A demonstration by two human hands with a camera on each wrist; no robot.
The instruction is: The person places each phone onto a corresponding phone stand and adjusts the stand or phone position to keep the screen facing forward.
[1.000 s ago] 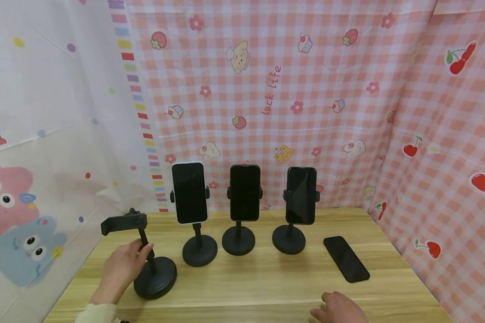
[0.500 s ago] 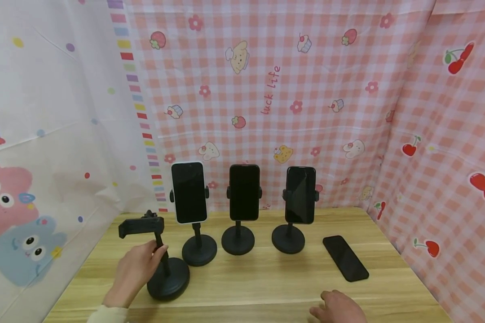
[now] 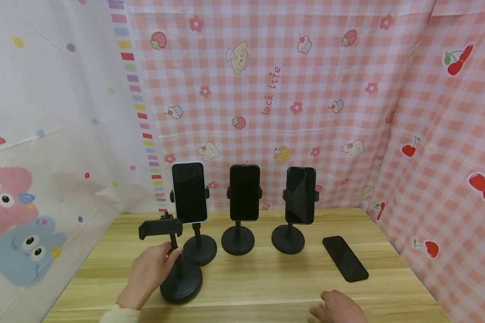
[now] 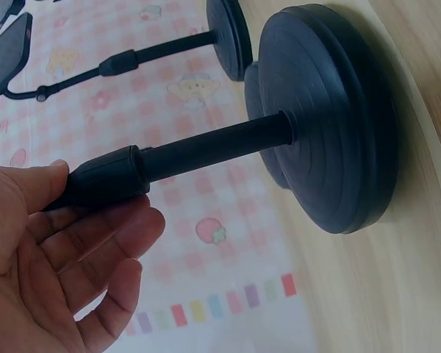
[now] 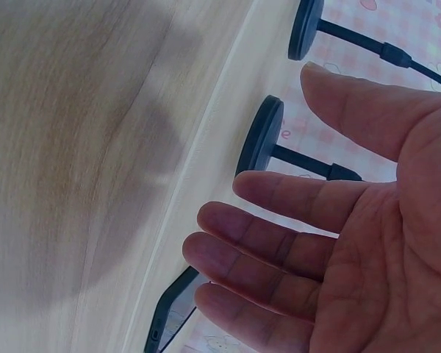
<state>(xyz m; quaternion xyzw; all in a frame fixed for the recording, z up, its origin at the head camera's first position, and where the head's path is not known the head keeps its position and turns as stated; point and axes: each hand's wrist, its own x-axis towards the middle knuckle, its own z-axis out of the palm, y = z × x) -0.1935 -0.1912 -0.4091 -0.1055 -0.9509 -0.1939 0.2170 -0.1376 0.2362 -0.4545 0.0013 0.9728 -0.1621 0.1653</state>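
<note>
My left hand [image 3: 151, 269] grips the post of a black phone stand [image 3: 182, 282], thumb on one side and fingers curled on the other. The holder [image 3: 160, 227] at its top carries no phone. In the left wrist view the stand's collar [image 4: 106, 176] lies between thumb and fingers, with the round base [image 4: 331, 118] beyond. My right hand [image 3: 341, 307] is at the table's front right, holding nothing; the right wrist view shows its palm [image 5: 375, 250] with fingers loosely extended. Nearest to it is a black phone [image 3: 345, 259] lying flat on the table.
Behind stand three more phone stands in a row, bearing a white-edged phone [image 3: 190, 193], a black phone [image 3: 244, 193] and another black phone [image 3: 301, 195]. The held stand overlaps the leftmost one's base [image 3: 200, 250] in the head view. Patterned cloth [image 3: 307, 80] encloses the wooden table [image 3: 258, 287].
My left hand has moved the phone stand to the right, from the table's left side to in front of the leftmost phone's stand. My right hand has stayed in place.
</note>
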